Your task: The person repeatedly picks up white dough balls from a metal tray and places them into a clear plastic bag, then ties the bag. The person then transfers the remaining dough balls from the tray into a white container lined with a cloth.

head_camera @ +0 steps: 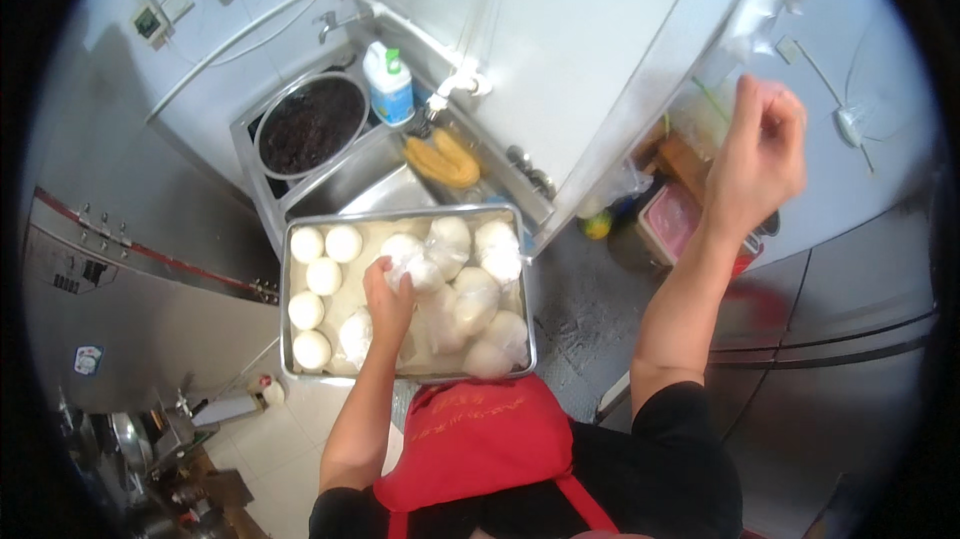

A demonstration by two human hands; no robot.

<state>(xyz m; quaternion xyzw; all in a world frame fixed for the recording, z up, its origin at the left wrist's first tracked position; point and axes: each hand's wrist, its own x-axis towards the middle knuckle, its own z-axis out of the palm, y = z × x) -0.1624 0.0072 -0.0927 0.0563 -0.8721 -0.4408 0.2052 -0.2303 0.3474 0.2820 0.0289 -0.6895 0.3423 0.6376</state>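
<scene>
A metal tray (409, 375) lined with pale cloth or paper lies before me, its near edge by my red apron (480, 426). Several bare white buns (311, 349) stand along its left side; bagged white buns (476, 301) in thin clear plastic fill the middle and right. My left hand (390, 291) grips the plastic of one bagged bun (420, 273) near the tray's middle. My right hand (761, 141) is raised far to the right of the tray, its fingers curled. Crumpled clear plastic (769, 3) hangs above it; whether the hand touches it I cannot tell.
Beyond the tray is a metal sink (322, 201) with a round pot of dark contents (311, 126), a white and blue jug (390, 85) and yellow gloves (444, 158). A pink-lidded container (670, 220) stands at the right. Steel cabinet doors (817, 344) flank the right side.
</scene>
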